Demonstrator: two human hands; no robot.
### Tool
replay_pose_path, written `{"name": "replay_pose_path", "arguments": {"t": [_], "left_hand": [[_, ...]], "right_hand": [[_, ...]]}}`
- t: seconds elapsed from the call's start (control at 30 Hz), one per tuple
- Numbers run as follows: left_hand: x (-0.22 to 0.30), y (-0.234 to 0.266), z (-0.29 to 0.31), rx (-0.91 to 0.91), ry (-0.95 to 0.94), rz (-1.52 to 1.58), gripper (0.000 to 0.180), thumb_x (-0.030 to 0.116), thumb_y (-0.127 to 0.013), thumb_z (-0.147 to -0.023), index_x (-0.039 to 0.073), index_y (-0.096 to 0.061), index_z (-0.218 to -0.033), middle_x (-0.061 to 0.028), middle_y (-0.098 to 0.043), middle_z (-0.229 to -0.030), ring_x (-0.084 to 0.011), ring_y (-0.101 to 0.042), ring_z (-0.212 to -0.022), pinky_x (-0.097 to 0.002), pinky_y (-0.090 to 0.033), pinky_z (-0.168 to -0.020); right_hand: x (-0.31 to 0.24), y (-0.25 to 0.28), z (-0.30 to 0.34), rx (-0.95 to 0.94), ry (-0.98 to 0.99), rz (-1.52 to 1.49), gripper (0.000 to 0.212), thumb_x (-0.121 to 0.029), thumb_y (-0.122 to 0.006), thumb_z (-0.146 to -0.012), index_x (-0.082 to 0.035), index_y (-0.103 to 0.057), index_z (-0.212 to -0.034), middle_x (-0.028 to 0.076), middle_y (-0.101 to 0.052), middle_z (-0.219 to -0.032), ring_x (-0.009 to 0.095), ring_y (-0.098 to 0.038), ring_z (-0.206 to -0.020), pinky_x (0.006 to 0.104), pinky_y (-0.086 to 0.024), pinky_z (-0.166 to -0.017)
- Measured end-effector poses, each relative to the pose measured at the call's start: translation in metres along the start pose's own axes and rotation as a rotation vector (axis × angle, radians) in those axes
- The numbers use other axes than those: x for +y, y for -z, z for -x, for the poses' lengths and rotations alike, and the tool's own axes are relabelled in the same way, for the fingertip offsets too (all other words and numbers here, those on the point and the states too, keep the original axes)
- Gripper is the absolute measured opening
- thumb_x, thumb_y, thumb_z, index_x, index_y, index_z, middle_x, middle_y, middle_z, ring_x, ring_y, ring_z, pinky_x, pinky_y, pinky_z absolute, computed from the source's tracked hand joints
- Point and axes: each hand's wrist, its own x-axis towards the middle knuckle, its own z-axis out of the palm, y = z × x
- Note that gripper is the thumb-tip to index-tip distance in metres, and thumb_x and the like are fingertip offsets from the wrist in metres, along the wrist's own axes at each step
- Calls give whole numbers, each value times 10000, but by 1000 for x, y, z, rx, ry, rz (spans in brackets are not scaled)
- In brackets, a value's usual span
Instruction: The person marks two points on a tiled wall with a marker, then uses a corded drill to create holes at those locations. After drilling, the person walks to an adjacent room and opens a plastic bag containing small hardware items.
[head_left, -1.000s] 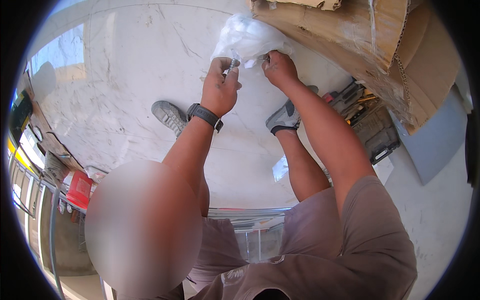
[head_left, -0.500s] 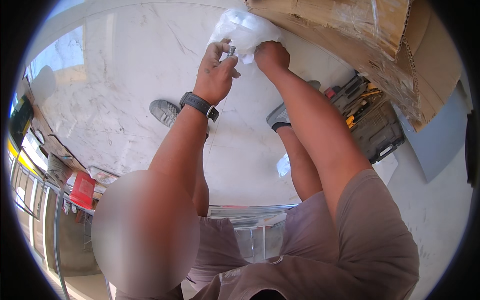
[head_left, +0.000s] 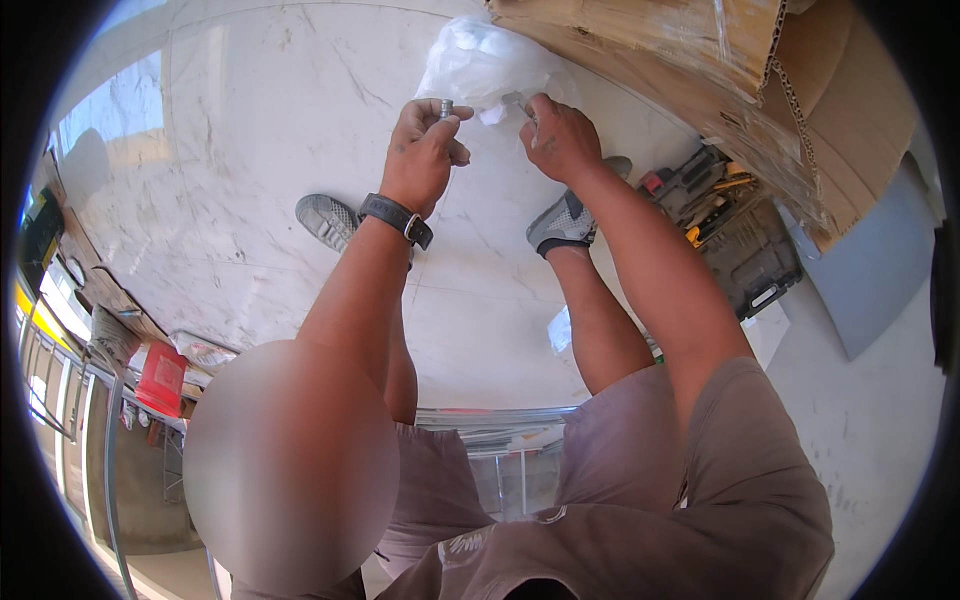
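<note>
My left hand (head_left: 425, 150), with a black watch on its wrist, pinches a small cylindrical metal fitting (head_left: 446, 107) between thumb and fingers. It stands upright just below a white plastic bag (head_left: 468, 62) on the floor. My right hand (head_left: 562, 142) is at the bag's near right side, its fingers closed together. A small greyish piece (head_left: 514, 99) shows at its fingertips against the bag; I cannot make out what it is. The bag's contents are hidden.
Large cardboard boxes (head_left: 660, 50) stand at the upper right. Beside my right foot lies an opened dark tool case (head_left: 750, 260) with tools. A grey sheet (head_left: 870, 290) leans at the right. A red container (head_left: 160, 378) sits at the left by a metal railing.
My right hand has drawn back from the bag, slightly right and nearer, and a greyish piece shows at its fingertips. My left hand has shifted slightly left, still holding the fitting.
</note>
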Motion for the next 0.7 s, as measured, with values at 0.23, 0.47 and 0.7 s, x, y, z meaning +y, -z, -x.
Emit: {"name": "replay_pose_path", "arguments": {"t": [0.23, 0.47, 0.7], "left_hand": [[-25, -16, 36, 9, 97, 85, 358, 247, -649, -1003, -4, -529, -1229, -94, -724, -1043, -94, -523, -667, -258, -443, -627], [-33, -31, 35, -20, 42, 121, 314, 292, -583, -1071, 36, -574, -1253, -87, -677, -1050, -153, -608, -891, -303, -502, -816], [-2, -6, 21, -21, 164, 262, 308, 303, -620, -1045, 10, -647, -1137, -5, -567, -801, -108, -513, -699, -271, -443, -640]], "right_hand": [[-33, 36, 71, 29, 13, -166, 223, -144, -636, -954, -24, -602, -1139, 209, -719, -1076, 422, -682, -1035, 518, -530, -870], [-110, 45, 104, 75, 32, -431, 299, -103, -615, -954, 14, -564, -1225, 234, -666, -1173, 406, -655, -1112, 500, -536, -902], [-117, 57, 92, 103, -35, -369, 269, -81, -619, -952, 5, -674, -1201, 225, -717, -1119, 414, -682, -1054, 497, -538, -913]]}}
